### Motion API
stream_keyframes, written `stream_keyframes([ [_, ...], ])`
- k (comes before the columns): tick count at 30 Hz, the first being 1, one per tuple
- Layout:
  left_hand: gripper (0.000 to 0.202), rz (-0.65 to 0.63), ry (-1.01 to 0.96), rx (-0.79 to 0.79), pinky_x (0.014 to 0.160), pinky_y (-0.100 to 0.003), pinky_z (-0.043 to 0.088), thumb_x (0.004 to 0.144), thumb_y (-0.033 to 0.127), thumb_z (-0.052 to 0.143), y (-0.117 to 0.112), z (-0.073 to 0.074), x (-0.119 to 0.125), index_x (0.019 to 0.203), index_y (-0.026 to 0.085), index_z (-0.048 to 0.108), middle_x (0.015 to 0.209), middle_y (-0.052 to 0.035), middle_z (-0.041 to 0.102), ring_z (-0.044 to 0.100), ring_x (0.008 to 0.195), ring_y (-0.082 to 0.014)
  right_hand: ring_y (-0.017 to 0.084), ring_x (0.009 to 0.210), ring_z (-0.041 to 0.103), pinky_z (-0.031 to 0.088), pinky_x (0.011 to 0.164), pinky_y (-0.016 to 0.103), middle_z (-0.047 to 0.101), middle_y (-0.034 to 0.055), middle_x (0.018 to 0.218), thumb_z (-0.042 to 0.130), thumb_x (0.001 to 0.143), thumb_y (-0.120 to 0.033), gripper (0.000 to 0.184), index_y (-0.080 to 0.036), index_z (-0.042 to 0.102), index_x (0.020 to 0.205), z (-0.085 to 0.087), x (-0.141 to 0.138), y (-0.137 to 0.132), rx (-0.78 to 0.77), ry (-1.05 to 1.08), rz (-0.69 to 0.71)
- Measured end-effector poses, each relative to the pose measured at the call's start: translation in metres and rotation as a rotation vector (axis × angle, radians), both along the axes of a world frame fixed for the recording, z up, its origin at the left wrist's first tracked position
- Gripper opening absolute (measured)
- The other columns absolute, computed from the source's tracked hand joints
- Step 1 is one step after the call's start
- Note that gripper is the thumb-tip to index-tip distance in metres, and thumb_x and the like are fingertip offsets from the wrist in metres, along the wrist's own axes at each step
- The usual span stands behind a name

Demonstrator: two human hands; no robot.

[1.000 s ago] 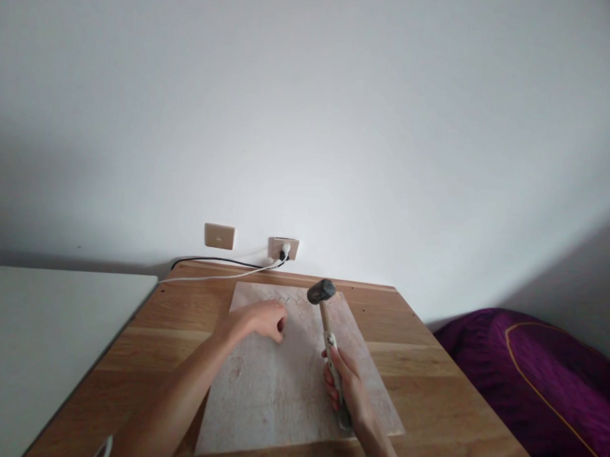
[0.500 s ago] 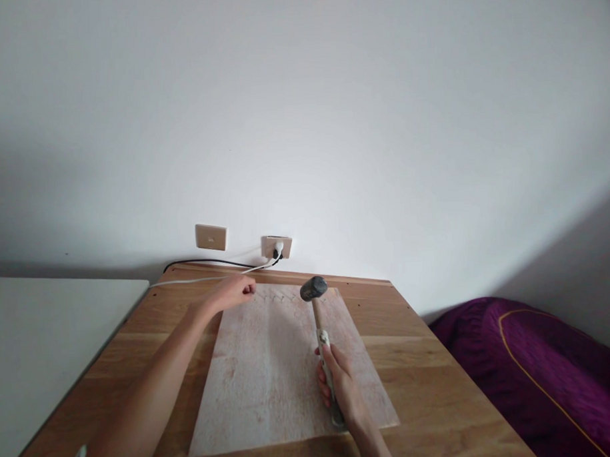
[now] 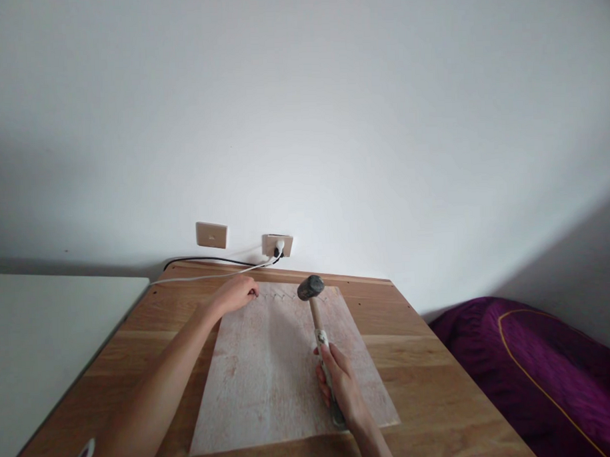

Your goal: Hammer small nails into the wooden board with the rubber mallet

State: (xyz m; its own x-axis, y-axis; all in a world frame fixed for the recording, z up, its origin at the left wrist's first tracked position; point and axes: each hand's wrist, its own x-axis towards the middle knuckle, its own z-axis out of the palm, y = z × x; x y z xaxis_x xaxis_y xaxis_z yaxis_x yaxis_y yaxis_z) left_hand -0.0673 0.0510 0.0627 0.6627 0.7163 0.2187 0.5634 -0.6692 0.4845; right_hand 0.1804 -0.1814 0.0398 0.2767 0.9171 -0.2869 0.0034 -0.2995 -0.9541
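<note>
Hammer [image 3: 316, 315] gripped in right hand [image 3: 342, 379]; left hand [image 3: 236, 294], curled, contents indiscernible, shifted leftward, exposing apparent nails [image 3: 282, 296] beside it.

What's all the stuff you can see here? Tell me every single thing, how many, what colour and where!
hammer: one, dark head, pale handle, over the board
board: one, whitish, on the table
nails: several, too small to count, greyish, board's far edge
table: one, brown wood, beneath the board
socket: one, tan, on the wall
wall plate: one, tan, left of the socket
plugs: two, white and black, in the socket
cables: two, white and black, table's back edge
flat surface: one, white, far left
cloth-covered thing: one, purple, yellow trim, right
wall: one, white, behind
band: one, white, left forearm
left hand: one, bare, board's far left corner
right hand: one, bare, around the handle
</note>
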Motion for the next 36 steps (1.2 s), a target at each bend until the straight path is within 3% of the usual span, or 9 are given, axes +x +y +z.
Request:
stream_keyframes([
  [9,0.015,-0.021,-0.101,-0.058,0.08,-0.03,0.048,0.086,0.03,0.067,0.001,-0.007,0.004,0.081,0.022,0.079,0.085,-0.0065,0.075,0.068,0.082,-0.0226,0.005,0.034,0.035,0.029,0.028,0.017,0.046,-0.0113,0.054,0.056,0.063,-0.097,0.079,-0.023,0.05,0.089,0.003,-0.001,0.001,0.012,0.001,0.015],
  [14,0.014,0.02,-0.187,-0.153,0.074,-0.029,0.049,0.083,0.033,0.067,0.003,-0.014,0.002,0.084,0.019,0.07,0.082,-0.0045,0.074,0.068,0.077,-0.0205,0.005,0.035,0.036,0.029,0.029,0.017,0.047,-0.0108,0.055,0.055,0.063,-0.097,0.079,-0.023,0.052,0.09,0.003,-0.001,0.0,-0.001,-0.003,0.015],
  [22,0.035,-0.005,-0.299,-0.255,0.071,-0.03,0.05,0.08,0.052,0.072,0.011,-0.027,-0.004,0.082,0.018,0.068,0.078,-0.0042,0.071,0.063,0.072,-0.0192,0.005,0.034,0.036,0.029,0.029,0.017,0.046,-0.0109,0.053,0.056,0.061,-0.098,0.08,-0.023,0.052,0.089,0.006,0.0,0.0,-0.001,-0.009,0.018],
  [28,0.027,-0.034,-0.26,-0.212,0.075,-0.029,0.048,0.08,0.04,0.068,0.013,-0.029,-0.012,0.094,0.018,0.077,0.085,-0.0048,0.071,0.061,0.078,-0.0192,0.005,0.034,0.034,0.027,0.029,0.017,0.045,-0.011,0.053,0.059,0.06,-0.096,0.08,-0.022,0.055,0.091,0.013,-0.006,0.003,-0.016,0.04,0.037],
  [32,0.061,-0.003,-0.288,-0.226,0.075,-0.029,0.049,0.067,0.03,0.073,0.013,-0.028,-0.015,0.127,0.019,0.068,0.102,-0.0051,0.068,0.059,0.083,-0.0199,0.004,0.035,0.035,0.028,0.031,0.017,0.046,-0.011,0.056,0.06,0.067,-0.091,0.074,-0.022,0.054,0.094,0.031,-0.026,0.014,0.004,0.084,0.11],
  [36,0.053,-0.052,-0.299,-0.225,0.072,-0.028,0.047,0.065,0.025,0.071,0.01,-0.022,-0.013,0.118,0.021,0.069,0.106,-0.0049,0.067,0.056,0.081,-0.019,0.005,0.037,0.037,0.028,0.032,0.017,0.047,-0.0106,0.056,0.054,0.074,-0.089,0.07,-0.021,0.053,0.094,0.039,-0.051,0.032,0.025,-0.003,0.243],
])
